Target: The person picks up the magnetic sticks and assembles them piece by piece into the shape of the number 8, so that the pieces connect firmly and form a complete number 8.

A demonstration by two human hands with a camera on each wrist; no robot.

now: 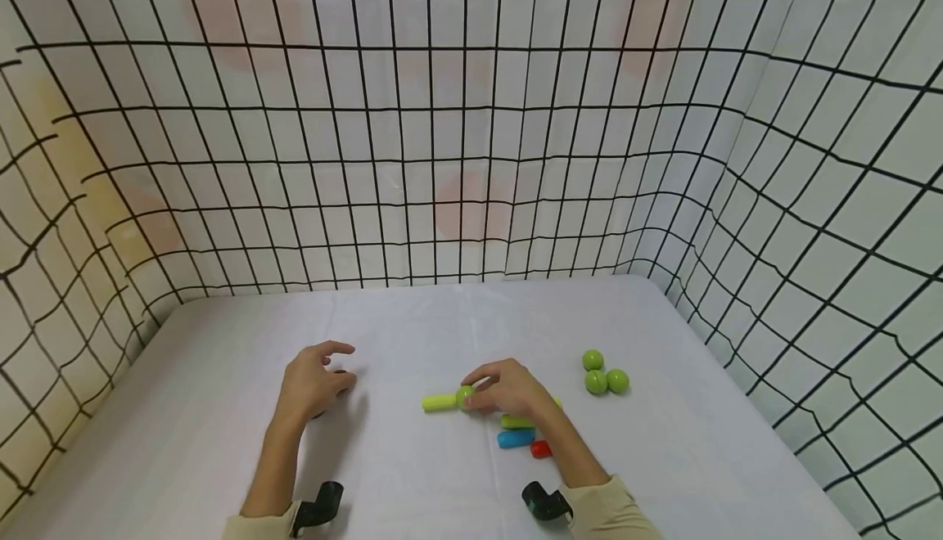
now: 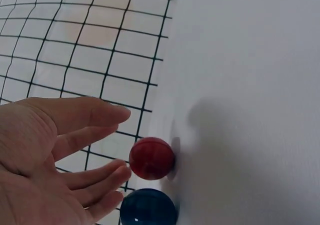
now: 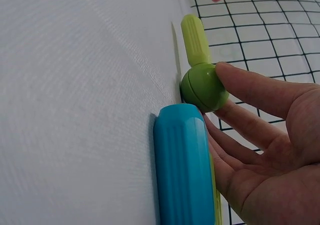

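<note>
My right hand (image 1: 508, 389) pinches a green ball (image 3: 204, 87) between thumb and fingers, low over the white table (image 1: 412, 474). This ball meets the end of a yellow-green ribbed handle (image 1: 439, 402), which points left in the head view. Close under the right hand and forearm lie a blue handle (image 3: 182, 160), a yellow-green one (image 1: 517, 422) and a red one (image 1: 541, 448). My left hand (image 1: 309, 380) hovers with loosely bent fingers and thumb apart, holding nothing. Beside its fingertips, in the left wrist view, sit a red ball (image 2: 151, 158) and a blue ball (image 2: 148, 207).
Three green balls (image 1: 596, 382) are clustered on the table, right of the right hand. A black wire-like grid (image 1: 464, 159) rises along the back and both sides, with pale sheeting behind it. Black wrist devices (image 1: 545, 502) sit at the sleeve cuffs.
</note>
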